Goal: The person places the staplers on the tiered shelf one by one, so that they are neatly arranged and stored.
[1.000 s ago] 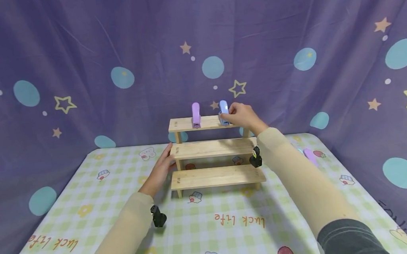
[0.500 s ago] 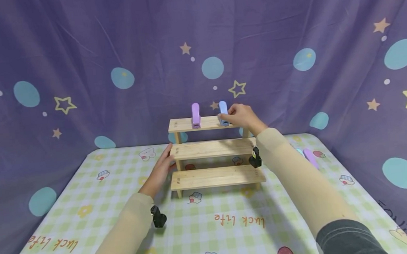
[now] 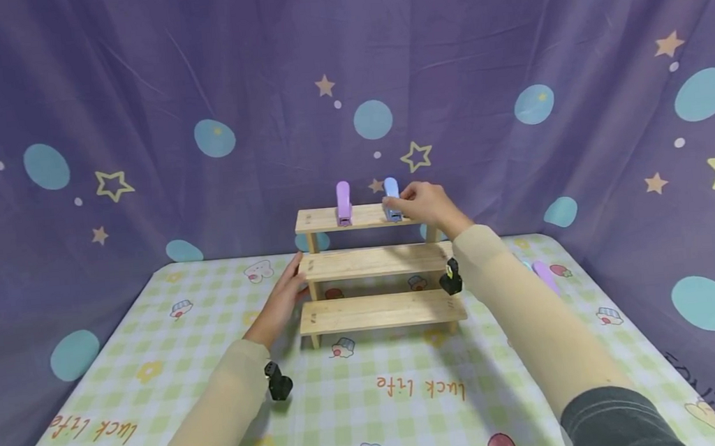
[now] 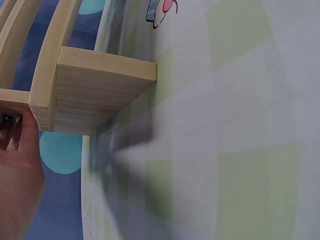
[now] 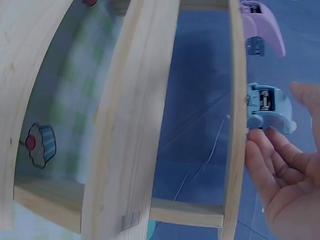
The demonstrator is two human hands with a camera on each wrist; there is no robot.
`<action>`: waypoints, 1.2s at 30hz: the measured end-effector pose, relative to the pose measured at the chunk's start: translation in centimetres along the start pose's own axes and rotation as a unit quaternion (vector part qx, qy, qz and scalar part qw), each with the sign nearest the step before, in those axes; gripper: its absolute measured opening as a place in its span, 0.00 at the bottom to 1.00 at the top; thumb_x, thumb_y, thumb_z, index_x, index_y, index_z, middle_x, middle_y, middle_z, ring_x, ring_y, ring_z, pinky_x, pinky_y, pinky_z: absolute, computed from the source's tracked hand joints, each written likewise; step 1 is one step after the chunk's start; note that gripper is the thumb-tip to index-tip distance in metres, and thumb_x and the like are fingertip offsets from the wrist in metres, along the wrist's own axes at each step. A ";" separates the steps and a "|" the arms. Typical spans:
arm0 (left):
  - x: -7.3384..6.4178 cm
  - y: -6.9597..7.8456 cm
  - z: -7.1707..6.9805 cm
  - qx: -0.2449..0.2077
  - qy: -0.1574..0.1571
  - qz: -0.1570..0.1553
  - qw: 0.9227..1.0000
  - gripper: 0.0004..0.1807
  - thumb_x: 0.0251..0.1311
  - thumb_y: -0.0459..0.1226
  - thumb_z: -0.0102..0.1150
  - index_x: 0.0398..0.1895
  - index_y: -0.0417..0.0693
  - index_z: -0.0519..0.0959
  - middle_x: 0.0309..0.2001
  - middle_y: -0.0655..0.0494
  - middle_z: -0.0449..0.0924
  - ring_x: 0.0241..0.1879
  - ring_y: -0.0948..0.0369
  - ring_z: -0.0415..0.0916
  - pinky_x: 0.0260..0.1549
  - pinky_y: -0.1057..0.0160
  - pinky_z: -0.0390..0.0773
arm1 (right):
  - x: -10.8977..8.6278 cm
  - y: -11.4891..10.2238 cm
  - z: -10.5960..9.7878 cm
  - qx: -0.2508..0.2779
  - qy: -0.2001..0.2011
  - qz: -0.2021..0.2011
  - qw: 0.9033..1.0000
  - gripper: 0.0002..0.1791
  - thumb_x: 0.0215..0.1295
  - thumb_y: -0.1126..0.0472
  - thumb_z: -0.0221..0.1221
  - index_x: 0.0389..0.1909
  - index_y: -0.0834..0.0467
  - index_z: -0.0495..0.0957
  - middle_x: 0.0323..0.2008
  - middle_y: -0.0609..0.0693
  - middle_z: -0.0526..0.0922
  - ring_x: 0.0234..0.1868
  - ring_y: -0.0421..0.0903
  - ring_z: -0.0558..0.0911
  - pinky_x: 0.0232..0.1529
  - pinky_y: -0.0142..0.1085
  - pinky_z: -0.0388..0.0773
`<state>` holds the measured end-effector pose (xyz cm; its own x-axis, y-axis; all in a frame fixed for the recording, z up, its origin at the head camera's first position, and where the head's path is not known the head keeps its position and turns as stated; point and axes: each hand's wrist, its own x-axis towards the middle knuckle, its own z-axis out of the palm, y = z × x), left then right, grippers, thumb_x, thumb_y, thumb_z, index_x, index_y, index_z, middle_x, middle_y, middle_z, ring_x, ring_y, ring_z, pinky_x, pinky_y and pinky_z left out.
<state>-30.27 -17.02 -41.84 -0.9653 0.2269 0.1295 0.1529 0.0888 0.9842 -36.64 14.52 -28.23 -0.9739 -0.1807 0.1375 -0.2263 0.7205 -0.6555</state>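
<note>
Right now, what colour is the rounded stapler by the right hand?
Light blue rounded stapler; best in right wrist view.

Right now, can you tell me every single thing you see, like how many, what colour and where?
wooden shelf: 1, pale wood, three tiers, on the table
purple stapler: 1, purple, top tier, left of the blue one
blue stapler: 1, light blue, top tier
purple thing: 1, purple, table's right side, partly hidden
table: 1, green-and-white checked cover with pictures, under the shelf
curtain: at least 1, purple-blue with stars and blobs, behind the table
wrist cameras: 2, black, one at each wrist
sleeves: 2, beige, on both arms
hands: 2; left hand at the shelf's left side, right hand at the blue stapler
</note>
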 end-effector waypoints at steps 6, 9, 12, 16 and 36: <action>0.0 0.1 0.0 -0.001 -0.005 -0.004 1.000 0.33 0.81 0.44 0.34 0.82 0.56 0.38 0.81 0.54 0.34 0.77 0.50 0.42 0.73 0.46 0.53 | -0.5 0.1 -0.6 0.032 -0.003 0.002 0.999 0.28 0.68 0.37 0.59 0.51 0.59 0.78 0.44 0.54 0.83 0.43 0.50 0.84 0.51 0.45 0.81; -0.1 0.2 0.0 0.000 -0.006 -0.004 1.000 0.33 0.81 0.44 0.34 0.82 0.56 0.38 0.81 0.54 0.34 0.78 0.50 0.41 0.73 0.46 0.53 | -0.9 0.4 -1.0 0.041 -0.008 -0.001 0.999 0.29 0.68 0.38 0.59 0.52 0.61 0.77 0.45 0.56 0.83 0.43 0.50 0.85 0.51 0.45 0.82; -0.1 0.3 0.1 0.002 -0.003 -0.004 1.000 0.33 0.81 0.44 0.35 0.82 0.56 0.38 0.81 0.53 0.34 0.78 0.51 0.41 0.73 0.46 0.53 | -1.3 0.8 -1.6 0.039 -0.008 -0.004 0.999 0.30 0.69 0.38 0.59 0.53 0.61 0.77 0.46 0.56 0.82 0.44 0.51 0.85 0.51 0.45 0.81; -0.1 0.3 0.1 0.002 -0.003 -0.004 1.000 0.33 0.81 0.44 0.35 0.82 0.57 0.38 0.81 0.54 0.33 0.78 0.51 0.40 0.73 0.46 0.53 | -1.9 1.6 -2.6 0.028 -0.006 -0.001 1.000 0.29 0.69 0.37 0.58 0.53 0.59 0.77 0.47 0.55 0.80 0.45 0.51 0.83 0.52 0.48 0.79; -0.3 0.6 0.3 -0.002 -0.001 -0.004 1.000 0.33 0.81 0.43 0.34 0.82 0.55 0.38 0.81 0.54 0.33 0.78 0.51 0.40 0.73 0.47 0.53 | -5.1 5.1 -6.5 -0.016 0.010 -0.001 1.000 0.33 0.68 0.33 0.56 0.55 0.58 0.76 0.47 0.58 0.82 0.46 0.53 0.83 0.51 0.53 0.78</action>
<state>-29.82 -16.79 -41.31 -0.9660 0.2279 0.1219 0.1446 0.0857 0.9858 -32.97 23.46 -27.38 -0.9736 -0.1694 0.1533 -0.2284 0.7411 -0.6313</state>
